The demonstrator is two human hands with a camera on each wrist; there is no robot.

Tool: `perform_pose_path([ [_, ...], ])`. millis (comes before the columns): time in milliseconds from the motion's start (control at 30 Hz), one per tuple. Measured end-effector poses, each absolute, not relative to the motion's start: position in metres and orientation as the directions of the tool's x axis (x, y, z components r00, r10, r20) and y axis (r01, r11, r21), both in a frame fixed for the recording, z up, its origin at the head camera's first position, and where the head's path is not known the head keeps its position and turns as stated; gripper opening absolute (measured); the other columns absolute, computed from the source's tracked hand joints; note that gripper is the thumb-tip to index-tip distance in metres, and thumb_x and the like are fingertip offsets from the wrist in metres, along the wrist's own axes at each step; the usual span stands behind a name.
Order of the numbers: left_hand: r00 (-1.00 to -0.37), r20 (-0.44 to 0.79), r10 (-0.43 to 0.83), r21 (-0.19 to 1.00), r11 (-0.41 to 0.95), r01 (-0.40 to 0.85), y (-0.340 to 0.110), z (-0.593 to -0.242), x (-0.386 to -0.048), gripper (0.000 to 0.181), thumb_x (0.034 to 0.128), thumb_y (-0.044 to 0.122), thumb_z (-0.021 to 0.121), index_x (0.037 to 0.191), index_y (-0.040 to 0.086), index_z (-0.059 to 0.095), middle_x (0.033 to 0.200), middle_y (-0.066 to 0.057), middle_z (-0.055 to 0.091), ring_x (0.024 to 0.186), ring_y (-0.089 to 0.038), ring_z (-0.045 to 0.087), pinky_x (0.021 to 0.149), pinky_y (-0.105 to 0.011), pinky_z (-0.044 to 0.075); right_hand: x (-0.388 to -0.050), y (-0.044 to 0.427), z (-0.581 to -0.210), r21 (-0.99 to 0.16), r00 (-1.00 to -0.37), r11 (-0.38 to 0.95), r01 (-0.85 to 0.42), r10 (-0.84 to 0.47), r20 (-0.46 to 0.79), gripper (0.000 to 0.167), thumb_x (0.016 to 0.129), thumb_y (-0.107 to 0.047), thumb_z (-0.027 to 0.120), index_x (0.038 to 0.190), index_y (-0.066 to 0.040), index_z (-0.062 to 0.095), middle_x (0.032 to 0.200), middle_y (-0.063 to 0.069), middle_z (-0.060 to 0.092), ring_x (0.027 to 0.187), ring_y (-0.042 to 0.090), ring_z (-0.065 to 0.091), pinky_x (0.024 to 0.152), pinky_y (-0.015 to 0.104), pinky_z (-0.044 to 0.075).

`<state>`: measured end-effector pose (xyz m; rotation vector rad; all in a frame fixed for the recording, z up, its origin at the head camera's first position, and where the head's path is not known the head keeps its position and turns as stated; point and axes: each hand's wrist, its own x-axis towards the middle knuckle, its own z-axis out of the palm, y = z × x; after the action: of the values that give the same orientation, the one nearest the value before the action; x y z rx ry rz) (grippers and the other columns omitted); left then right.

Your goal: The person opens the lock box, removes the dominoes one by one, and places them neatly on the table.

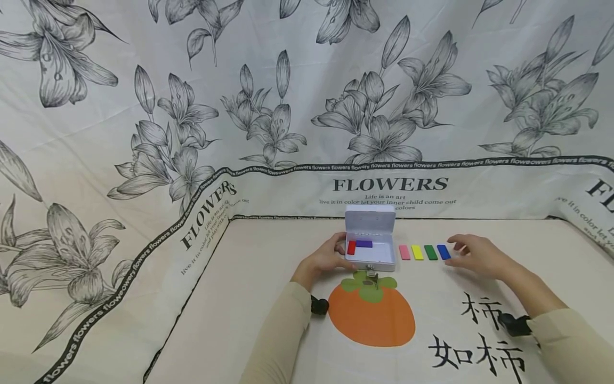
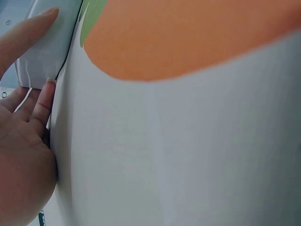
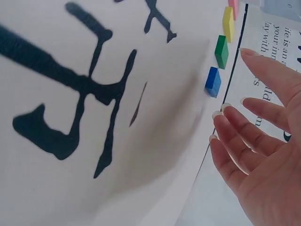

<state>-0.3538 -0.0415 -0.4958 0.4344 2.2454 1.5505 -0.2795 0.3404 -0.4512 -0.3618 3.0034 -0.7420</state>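
A white hinged metal box stands at the back of the table with its lid raised. Inside lie a red block and a purple block, near the left end. My left hand grips the box's left end, the thumb along its front and the fingers at its side. To the right of the box, a pink block, a yellow block, a green block and a blue block form a row. Beside the blue one is my right hand, fingers spread and holding nothing.
The pale tabletop cloth bears a printed orange persimmon and large black characters in front of the box and blocks. A metal clasp hangs at the box's front. Flower-printed fabric closes off the back and sides.
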Motion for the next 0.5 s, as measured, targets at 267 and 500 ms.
perform_pose_path([
  [267, -0.883, -0.130, 0.451, 0.942, 0.334, 0.032, -0.042, -0.494, -0.353, 0.100, 0.0702, -0.001, 0.091, 0.154, 0.017, 0.041, 0.100, -0.006, 0.053, 0.095, -0.018, 0.048, 0.081, -0.029, 0.043, -0.276, 0.322, -0.441, -0.472, -0.963, 0.842, -0.260, -0.260, 0.067, 0.062, 0.090, -0.033, 0.079, 0.127, 0.013, 0.060, 0.113, 0.027, 0.065, 0.101, 0.040, 0.062, 0.084, 0.054, 0.055],
  [500, -0.885, -0.142, 0.443, 0.936, 0.351, 0.025, -0.042, -0.495, -0.352, 0.099, 0.0711, 0.002, 0.091, 0.154, 0.019, 0.041, 0.101, -0.006, 0.054, 0.097, -0.018, 0.049, 0.083, -0.030, 0.042, -0.274, 0.299, -0.433, -0.467, -0.942, 0.820, -0.332, -0.317, 0.112, 0.055, 0.091, -0.030, 0.078, 0.125, 0.011, 0.062, 0.111, 0.023, 0.067, 0.097, 0.035, 0.063, 0.084, 0.054, 0.054],
])
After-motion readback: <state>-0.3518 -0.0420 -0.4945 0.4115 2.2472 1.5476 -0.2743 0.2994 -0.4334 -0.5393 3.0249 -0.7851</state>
